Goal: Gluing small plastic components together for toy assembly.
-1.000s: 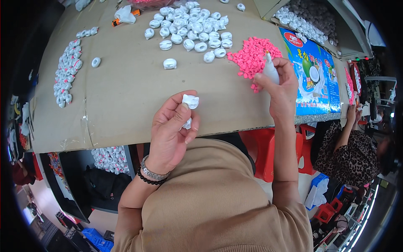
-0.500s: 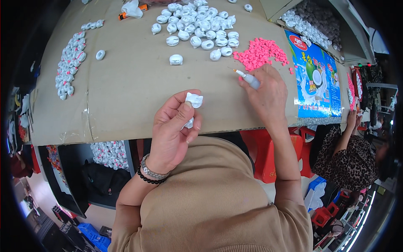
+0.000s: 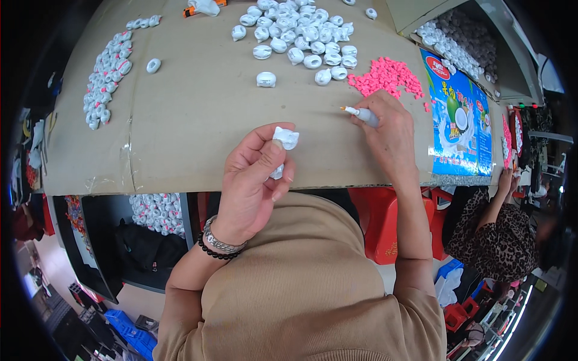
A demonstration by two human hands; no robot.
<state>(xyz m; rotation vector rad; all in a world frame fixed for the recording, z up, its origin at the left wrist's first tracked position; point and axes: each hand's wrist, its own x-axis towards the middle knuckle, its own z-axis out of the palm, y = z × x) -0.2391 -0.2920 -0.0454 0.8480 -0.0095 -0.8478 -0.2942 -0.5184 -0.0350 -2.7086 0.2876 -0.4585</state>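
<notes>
Between the thumb and fingers of my left hand [image 3: 247, 171] is a small white cat-head-shaped piece [image 3: 286, 138]. More white shows lower down between those fingers; I cannot tell whether it is the same piece. My right hand [image 3: 390, 135] grips a small translucent squeeze bottle [image 3: 365, 117] with a thin orange-tipped nozzle. The nozzle points left toward the white piece, apart from it. Just beyond my right hand lies a pile of small pink pieces [image 3: 388, 77]. One white rounded piece [image 3: 266, 79] sits alone on the cardboard-covered table [image 3: 192, 132].
A heap of white pieces [image 3: 301, 36] lies at the far middle. White pieces with pink bits [image 3: 107, 81] are grouped at the left. A blue printed sheet [image 3: 460, 117] and an open box [image 3: 512, 60] of white pieces stand right. Another person [image 3: 497, 234] sits at far right.
The whole view has shifted slightly. The squeeze bottle has come a little nearer to me and lies more level. Both hands keep their hold.
</notes>
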